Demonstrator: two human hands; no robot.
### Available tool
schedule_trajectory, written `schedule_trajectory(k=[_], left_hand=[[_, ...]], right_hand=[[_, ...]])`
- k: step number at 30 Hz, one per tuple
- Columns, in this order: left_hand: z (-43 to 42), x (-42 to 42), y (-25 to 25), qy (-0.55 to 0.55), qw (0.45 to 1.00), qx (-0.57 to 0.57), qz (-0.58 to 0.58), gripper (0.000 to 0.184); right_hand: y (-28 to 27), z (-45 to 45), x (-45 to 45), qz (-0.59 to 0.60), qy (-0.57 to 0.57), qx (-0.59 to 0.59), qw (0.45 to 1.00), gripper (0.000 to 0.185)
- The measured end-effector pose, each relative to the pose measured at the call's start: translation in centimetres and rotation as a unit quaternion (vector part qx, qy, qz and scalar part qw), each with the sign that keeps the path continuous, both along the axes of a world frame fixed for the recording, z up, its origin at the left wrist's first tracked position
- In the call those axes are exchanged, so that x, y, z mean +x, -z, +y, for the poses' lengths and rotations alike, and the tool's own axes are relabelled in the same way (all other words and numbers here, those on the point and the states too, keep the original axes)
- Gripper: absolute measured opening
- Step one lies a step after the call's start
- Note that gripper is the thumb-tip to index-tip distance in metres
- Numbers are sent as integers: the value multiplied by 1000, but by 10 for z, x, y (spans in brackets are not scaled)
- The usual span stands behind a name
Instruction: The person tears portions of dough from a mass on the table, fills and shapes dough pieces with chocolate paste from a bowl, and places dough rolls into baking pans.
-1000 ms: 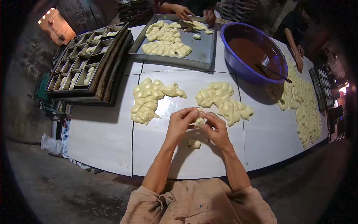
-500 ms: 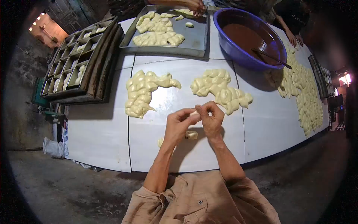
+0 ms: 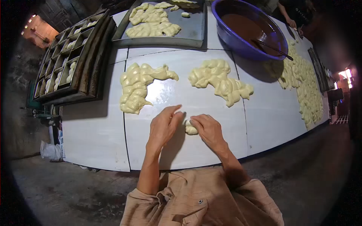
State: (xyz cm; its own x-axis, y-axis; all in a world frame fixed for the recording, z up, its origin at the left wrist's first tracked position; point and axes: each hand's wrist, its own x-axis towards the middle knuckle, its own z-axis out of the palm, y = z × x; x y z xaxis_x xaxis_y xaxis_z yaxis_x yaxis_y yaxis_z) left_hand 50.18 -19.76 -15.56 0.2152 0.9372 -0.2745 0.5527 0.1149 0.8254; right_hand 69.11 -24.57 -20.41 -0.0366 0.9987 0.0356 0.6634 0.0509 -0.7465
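Just above the tabletop, my left hand (image 3: pixel 164 127) is open, its fingers stretched to the right and nothing seen in them. My right hand (image 3: pixel 208 131) has its fingers and thumb closed on a small piece of dough (image 3: pixel 188 122), which is partly hidden by them. Right below that, a small dough lump (image 3: pixel 191 130) lies on the white table (image 3: pixel 98 139). Beyond my hands are two larger masses of soft, pale yellow dough: a left dough mass (image 3: pixel 135 88) and a right dough mass (image 3: pixel 222 81).
Stacked compartment trays (image 3: pixel 81 71) holding dough pieces stand at left. A metal tray (image 3: pixel 188 32) with more dough is at the back. A purple basin (image 3: pixel 245 51) holds brown liquid and a utensil (image 3: pixel 273 51). Dough (image 3: pixel 307 98) covers the right side, near another person's hand (image 3: pixel 292 23).
My hands were pinching a small dough piece together; they have parted and come down. The left moved left and opened, while the right is at the dough by the lump. The view shifted slightly.
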Motion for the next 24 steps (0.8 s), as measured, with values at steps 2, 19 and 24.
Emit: schedule_trajectory(k=[2, 19, 24], left_hand=[[-3, -1, 17, 103, 992, 72, -16, 49], [4, 16, 46, 121, 985, 126, -6, 64], [4, 19, 37, 117, 988, 96, -25, 34]], right_hand=[[-2, -4, -1, -6, 28, -9, 1000, 24], [-8, 26, 18, 83, -66, -87, 991, 24], [8, 17, 14, 66, -43, -27, 997, 27]])
